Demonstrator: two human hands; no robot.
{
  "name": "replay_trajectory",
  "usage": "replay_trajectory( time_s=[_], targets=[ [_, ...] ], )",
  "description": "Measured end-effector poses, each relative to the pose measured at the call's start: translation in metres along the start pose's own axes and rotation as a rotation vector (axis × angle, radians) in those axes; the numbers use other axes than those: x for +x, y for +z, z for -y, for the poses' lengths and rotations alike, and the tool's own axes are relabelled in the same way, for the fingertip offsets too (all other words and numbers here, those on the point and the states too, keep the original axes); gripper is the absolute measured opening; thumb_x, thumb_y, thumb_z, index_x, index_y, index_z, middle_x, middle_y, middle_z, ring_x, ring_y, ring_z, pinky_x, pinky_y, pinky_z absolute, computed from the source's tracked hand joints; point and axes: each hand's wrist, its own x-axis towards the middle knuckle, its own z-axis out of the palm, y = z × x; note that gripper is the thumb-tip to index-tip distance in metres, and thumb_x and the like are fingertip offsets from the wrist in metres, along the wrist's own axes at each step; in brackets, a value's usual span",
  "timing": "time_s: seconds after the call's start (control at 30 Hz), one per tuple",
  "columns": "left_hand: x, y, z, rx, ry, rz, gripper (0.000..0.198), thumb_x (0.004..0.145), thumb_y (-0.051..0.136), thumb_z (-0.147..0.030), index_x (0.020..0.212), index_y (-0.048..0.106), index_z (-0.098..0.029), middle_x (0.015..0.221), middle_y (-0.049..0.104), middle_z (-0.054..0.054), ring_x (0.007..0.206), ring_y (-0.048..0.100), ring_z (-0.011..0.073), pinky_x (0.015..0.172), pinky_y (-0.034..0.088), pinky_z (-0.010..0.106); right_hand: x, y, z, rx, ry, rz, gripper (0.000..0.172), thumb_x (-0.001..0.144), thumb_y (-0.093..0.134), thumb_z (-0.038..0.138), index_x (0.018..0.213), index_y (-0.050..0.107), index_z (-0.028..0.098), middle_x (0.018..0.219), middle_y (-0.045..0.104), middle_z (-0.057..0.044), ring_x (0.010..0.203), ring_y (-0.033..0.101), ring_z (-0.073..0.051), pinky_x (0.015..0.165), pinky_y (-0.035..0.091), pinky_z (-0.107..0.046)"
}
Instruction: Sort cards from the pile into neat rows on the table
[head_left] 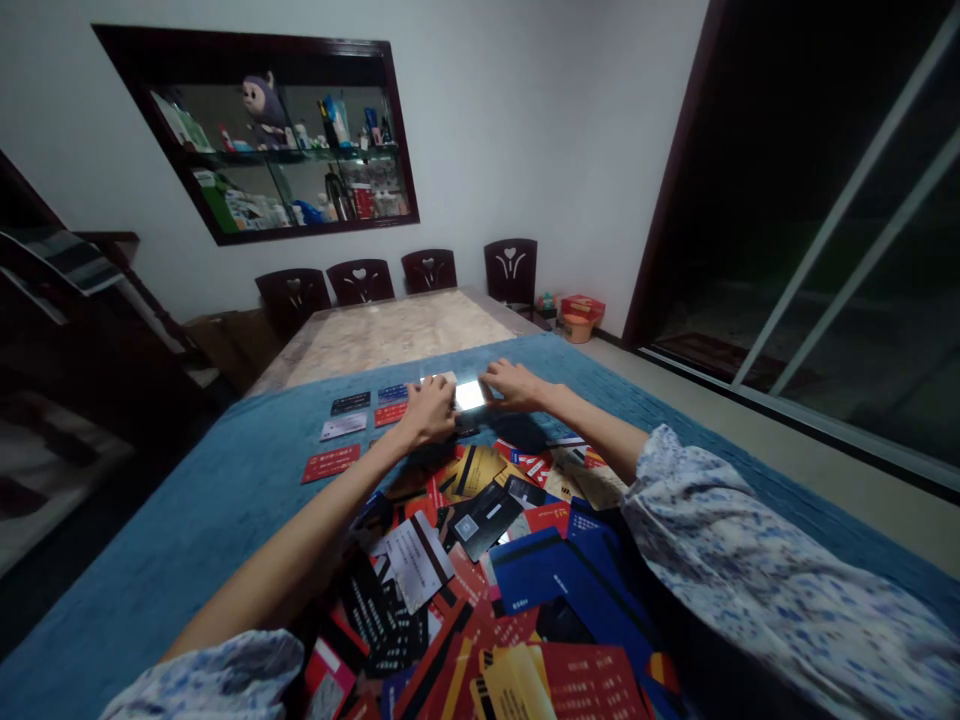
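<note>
My left hand reaches out over the far side of the card pile, its fingers bent down beside a pale card edge. What its fingertips pinch, if anything, is hidden. Between my hands a glossy card reflects the light as bright white, so its print cannot be read. My right hand has its fingers closed at that card's right edge. Left of my hands, several cards lie spaced out on the blue cloth, among them a red card, a silver card and a black card.
A heap of overlapping plastic cards covers the near part of the blue cloth. Beyond the cloth the bare stone tabletop stretches toward several dark chairs. A wall shelf and a sliding glass door stand farther off.
</note>
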Motion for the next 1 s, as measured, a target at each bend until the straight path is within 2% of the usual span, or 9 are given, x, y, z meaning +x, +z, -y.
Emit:
replay_trajectory(
  time_s=[0.2,0.47,0.7,1.0],
  targets=[
    [0.007,0.01,0.027,0.002,-0.075,0.054,0.022,0.082,0.061,-0.026,0.103,0.06,-0.021,0.123,0.056,0.013,0.121,0.045,0.0333,0.096,0.036,0.05,0.032,-0.002,0.014,0.006,-0.001,0.079,0.023,0.087,0.062,0.031,0.107,0.065,0.019,0.122,0.057,-0.016,0.116,0.048,-0.031,0.085,0.045,-0.04],
    [0.017,0.024,0.051,0.035,-0.116,0.116,0.021,0.079,0.058,-0.026,0.098,0.062,-0.02,0.122,0.059,0.014,0.119,0.045,0.0335,0.093,0.037,0.051,0.07,0.011,0.019,-0.021,0.031,0.13,0.034,0.086,0.064,0.034,0.117,0.067,0.02,0.125,0.06,-0.017,0.12,0.051,-0.033,0.086,0.049,-0.042],
    [0.022,0.026,0.055,0.062,-0.137,0.194,0.025,0.079,0.059,-0.028,0.102,0.064,-0.02,0.124,0.061,0.015,0.122,0.045,0.0346,0.095,0.036,0.053,0.083,0.021,0.021,-0.01,0.062,0.171,0.036,0.082,0.068,0.034,0.116,0.07,0.021,0.128,0.061,-0.018,0.121,0.051,-0.036,0.09,0.049,-0.047],
    [0.029,0.027,0.052,0.085,-0.181,0.288,0.033,0.078,0.059,-0.027,0.11,0.064,-0.021,0.126,0.062,0.016,0.124,0.044,0.0363,0.097,0.036,0.054,0.088,0.03,0.02,0.004,0.078,0.2,0.038,0.082,0.065,0.033,0.118,0.07,0.022,0.13,0.062,-0.016,0.122,0.054,-0.033,0.09,0.051,-0.04]
  ],
)
